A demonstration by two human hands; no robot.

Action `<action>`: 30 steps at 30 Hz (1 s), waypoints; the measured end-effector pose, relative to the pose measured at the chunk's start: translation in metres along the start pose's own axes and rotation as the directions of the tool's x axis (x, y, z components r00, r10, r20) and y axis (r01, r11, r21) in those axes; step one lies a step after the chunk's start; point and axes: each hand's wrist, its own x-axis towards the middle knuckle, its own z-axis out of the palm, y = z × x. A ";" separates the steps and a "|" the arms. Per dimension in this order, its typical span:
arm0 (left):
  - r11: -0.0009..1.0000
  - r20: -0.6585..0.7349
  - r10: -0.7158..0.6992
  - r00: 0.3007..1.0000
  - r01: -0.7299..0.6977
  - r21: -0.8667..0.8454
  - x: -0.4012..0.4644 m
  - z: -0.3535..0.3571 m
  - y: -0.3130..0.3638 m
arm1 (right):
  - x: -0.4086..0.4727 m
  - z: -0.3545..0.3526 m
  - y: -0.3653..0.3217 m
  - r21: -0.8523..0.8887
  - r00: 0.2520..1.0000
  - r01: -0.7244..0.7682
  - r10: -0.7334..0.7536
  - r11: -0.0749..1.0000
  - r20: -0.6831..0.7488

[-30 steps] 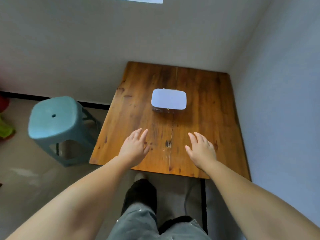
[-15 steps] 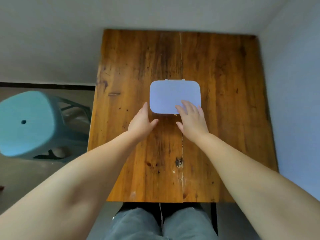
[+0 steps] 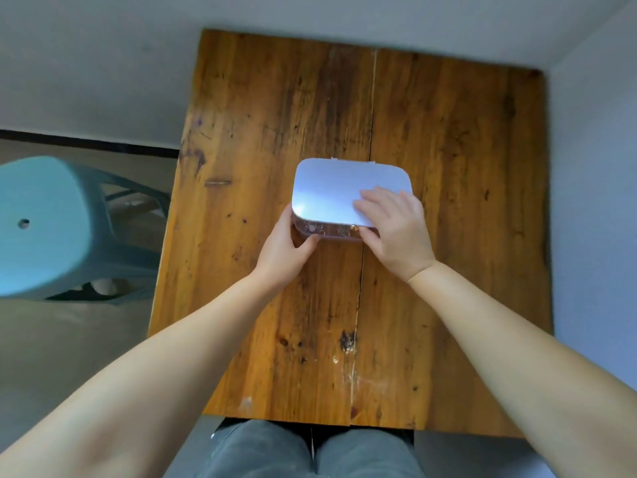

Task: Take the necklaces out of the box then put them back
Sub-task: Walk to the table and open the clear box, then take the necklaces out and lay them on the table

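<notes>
A small box point(image 3: 331, 191) with a pale, shiny lid and a clear front wall sits shut in the middle of the wooden table point(image 3: 448, 150). Small jewellery pieces show faintly through the front wall; the necklaces themselves are hidden inside. My left hand point(image 3: 287, 248) grips the box's near left corner, thumb on the front wall. My right hand point(image 3: 393, 229) rests on the lid's near right part, fingers spread flat on top and thumb at the front edge by a small gold clasp.
A teal plastic stool point(image 3: 44, 229) stands on the floor left of the table. Grey walls close off the far side and the right side. My legs in grey trousers point(image 3: 310, 450) are at the table's near edge.
Both hands reached forward from the near table to the box. The left hand has taken its near left corner and the right hand has settled on the lid. The view tilted down.
</notes>
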 end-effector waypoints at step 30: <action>0.849 -0.038 0.299 0.954 -0.247 0.467 0.043 -0.028 0.021 | 0.083 0.002 0.030 0.335 0.907 -0.367 0.413 0.868 -0.076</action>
